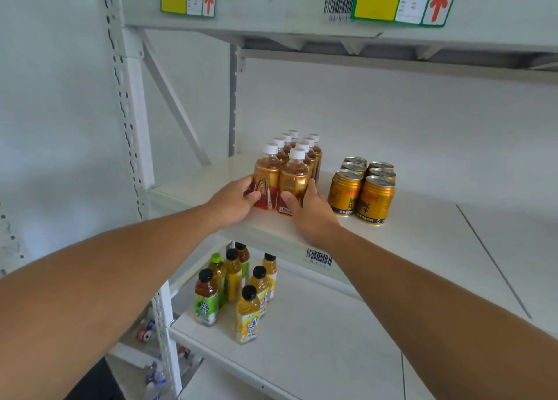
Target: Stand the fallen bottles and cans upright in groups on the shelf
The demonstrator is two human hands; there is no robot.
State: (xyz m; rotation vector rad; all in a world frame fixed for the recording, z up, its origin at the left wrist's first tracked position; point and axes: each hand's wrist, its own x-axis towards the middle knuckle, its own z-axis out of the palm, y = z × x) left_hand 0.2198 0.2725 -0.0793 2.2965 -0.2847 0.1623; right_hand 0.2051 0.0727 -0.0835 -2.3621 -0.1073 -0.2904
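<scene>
Several amber tea bottles (294,170) with white caps stand upright in two rows on the white middle shelf (422,236). My left hand (234,200) grips the front left bottle (267,182) at its base. My right hand (308,209) wraps the base of the front right bottle (294,179). To the right, several gold cans (363,188) stand upright in two rows, apart from the bottles.
On the lower shelf (317,348) stand several green-label and yellow-label bottles (235,291) with black caps. More bottles lie lower down at the left (151,378). The upper shelf beam (302,10) carries yellow tags and a barcode. A perforated upright (126,128) bounds the left side.
</scene>
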